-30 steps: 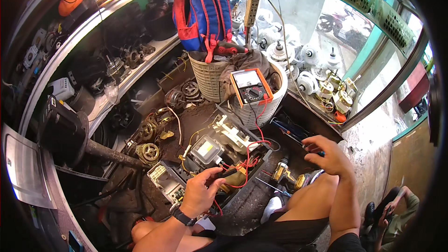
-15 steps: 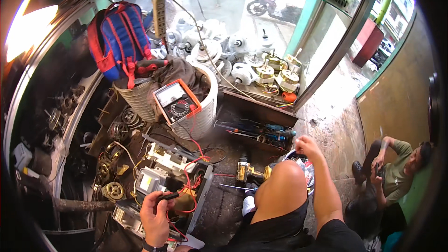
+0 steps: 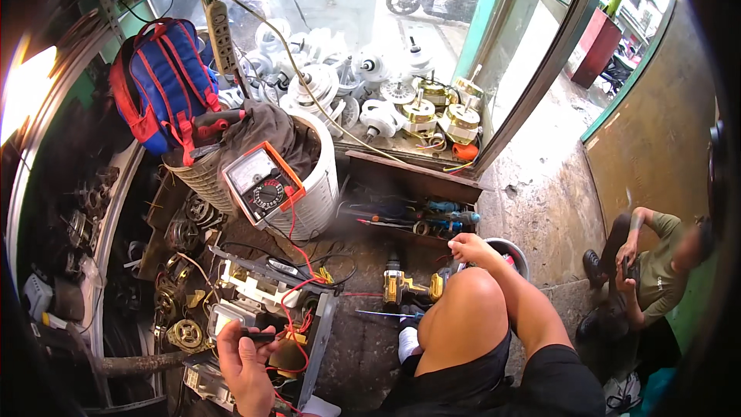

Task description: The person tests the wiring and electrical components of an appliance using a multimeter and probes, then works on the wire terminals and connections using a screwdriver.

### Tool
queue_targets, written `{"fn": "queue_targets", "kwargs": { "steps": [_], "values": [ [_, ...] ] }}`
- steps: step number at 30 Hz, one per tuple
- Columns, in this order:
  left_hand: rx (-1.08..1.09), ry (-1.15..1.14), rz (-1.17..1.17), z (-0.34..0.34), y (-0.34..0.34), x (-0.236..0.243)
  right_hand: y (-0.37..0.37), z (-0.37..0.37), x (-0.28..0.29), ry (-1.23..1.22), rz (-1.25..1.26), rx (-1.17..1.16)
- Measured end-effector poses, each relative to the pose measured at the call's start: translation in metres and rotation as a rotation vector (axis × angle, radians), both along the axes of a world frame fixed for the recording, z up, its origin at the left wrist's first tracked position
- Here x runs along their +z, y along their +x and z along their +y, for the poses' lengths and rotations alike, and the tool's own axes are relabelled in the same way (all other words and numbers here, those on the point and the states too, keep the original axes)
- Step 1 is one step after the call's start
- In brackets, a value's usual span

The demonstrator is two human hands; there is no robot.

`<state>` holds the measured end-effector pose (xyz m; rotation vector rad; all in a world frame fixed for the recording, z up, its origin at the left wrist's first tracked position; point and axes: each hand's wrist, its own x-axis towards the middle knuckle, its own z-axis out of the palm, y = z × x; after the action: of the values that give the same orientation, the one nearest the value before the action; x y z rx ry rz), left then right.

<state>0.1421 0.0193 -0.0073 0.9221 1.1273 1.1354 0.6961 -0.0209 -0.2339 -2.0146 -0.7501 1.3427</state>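
Observation:
My left hand [image 3: 247,374] pinches a short black stick-like piece [image 3: 259,336], whose kind I cannot make out, over an opened appliance. That appliance has a grey tray-like housing [image 3: 323,347] with white plastic parts and red wires. An analog multimeter [image 3: 264,184] with an orange rim leans on the white basket, its red lead running down to the appliance. My right hand [image 3: 469,250] is closed, fingertips together, just beyond my knee; whatever it may hold is too small to see. Near it are a yellow-black cordless drill [image 3: 405,287] and a blue-handled screwdriver [image 3: 390,313].
A wooden toolbox [image 3: 409,174] with several hand tools lies ahead, a bucket [image 3: 509,251] beyond my right forearm. White and gold motors [image 3: 461,122] fill the window ledge. A white basket [image 3: 323,185] and backpack [image 3: 170,81] stand left. A person [image 3: 656,266] sits at the right.
My right hand has moved left and slightly down, away from the bucket. My left hand keeps the black piece over the appliance. The view has shifted a little.

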Motion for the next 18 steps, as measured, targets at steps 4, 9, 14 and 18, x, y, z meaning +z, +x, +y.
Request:
{"fn": "queue_targets", "kwargs": {
  "steps": [4, 9, 14, 18],
  "values": [
    [0.051, -0.083, -0.134, -0.001, 0.003, -0.006, 0.003, 0.033, -0.004, -0.113, -0.106, -0.273],
    [-0.118, -0.064, 0.009, 0.002, 0.002, -0.008, 0.017, 0.029, -0.038, 0.217, -0.178, -0.381],
    [0.023, -0.133, -0.076, -0.001, -0.009, -0.016, -0.013, 0.069, -0.063, 0.288, -0.182, -0.301],
    [-0.023, -0.125, -0.19, 0.007, 0.004, -0.03, 0.085, 0.033, -0.071, 0.402, -0.698, -0.263]
  ]
}}
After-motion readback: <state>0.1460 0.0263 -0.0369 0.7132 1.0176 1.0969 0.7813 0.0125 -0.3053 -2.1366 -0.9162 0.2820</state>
